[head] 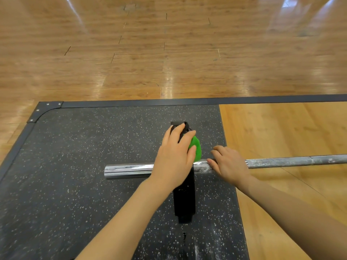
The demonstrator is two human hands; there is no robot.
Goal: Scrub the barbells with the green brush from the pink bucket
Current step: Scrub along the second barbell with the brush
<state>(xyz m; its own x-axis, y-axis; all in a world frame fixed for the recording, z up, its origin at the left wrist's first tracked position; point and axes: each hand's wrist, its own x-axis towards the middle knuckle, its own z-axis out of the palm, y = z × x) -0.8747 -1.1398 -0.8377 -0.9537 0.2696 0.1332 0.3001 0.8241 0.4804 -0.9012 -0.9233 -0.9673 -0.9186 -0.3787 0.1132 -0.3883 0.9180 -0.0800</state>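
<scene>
Glossy wooden plank floor, speckled black rubber mat, dark edging

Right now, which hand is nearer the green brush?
Left. The left hand holds the green brush against the barbell. The right hand rests on the bar just right of the brush, not touching it.
</scene>
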